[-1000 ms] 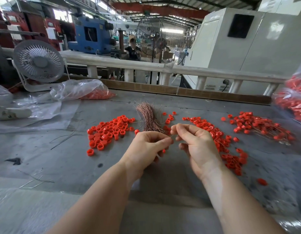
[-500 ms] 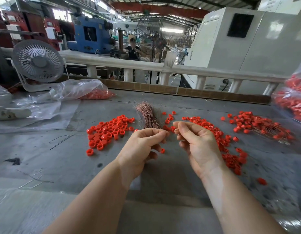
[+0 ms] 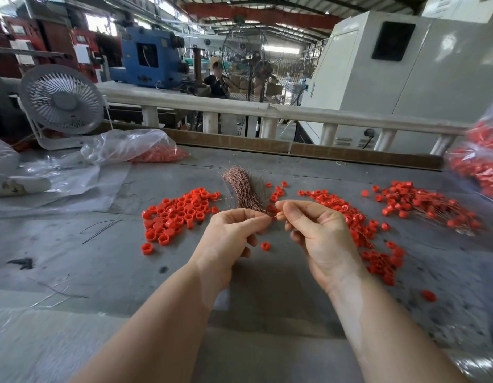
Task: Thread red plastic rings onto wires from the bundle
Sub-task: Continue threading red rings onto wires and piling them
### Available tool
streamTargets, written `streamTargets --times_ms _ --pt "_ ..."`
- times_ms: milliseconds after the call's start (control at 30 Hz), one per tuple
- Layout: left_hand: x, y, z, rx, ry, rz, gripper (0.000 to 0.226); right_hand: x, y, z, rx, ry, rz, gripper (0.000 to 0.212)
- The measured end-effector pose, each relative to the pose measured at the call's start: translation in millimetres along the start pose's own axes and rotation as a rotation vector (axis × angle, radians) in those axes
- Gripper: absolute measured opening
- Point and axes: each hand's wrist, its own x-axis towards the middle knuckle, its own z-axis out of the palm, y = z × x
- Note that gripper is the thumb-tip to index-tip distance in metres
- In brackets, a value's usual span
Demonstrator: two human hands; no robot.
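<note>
Both hands are raised just above the grey table [image 3: 74, 261], fingertips almost meeting. The left hand [image 3: 231, 239] has thumb and forefinger pressed together on a thin wire [image 3: 275, 216] that runs across the small gap to the right hand [image 3: 320, 233], whose thumb and forefinger pinch its other end; the remaining fingers of both hands are curled under. Whether a ring sits between the fingertips cannot be told.

The wire bundle [image 3: 239, 186] lies on the table just beyond the left fingertips, fanning away from the person. A loose pile of red rings [image 3: 179, 214] lies to the left of the bundle, near the left hand, and one single ring [image 3: 265, 246] rests on the table below the gap between the hands. To the right of the right hand a strip of rings already on wires [image 3: 375, 244] runs toward the person, and a further heap of threaded rings [image 3: 422, 205] lies well to the right.

At the far left stand a white fan [image 3: 61, 100] and a clear plastic bag [image 3: 129, 146] with red parts; another bag of red parts [image 3: 480, 164] sits at the right edge. A brown board [image 3: 350, 154] lines the far edge of the table. Bare table shows toward the person, under both forearms
</note>
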Motion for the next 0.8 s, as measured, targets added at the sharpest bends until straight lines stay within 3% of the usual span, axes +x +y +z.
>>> streamTargets --times_ms 233,800 --pt "2.7 -1.4 -2.5 -0.108 0.049 -0.039 0.019 1.8 0.1 -3.0 0.056 0.067 0.041 0.015" --pt "3.0 -3.5 -2.1 -0.097 0.045 0.014 0.014 1.7 0.7 -4.3 0.051 0.096 0.051 0.015"
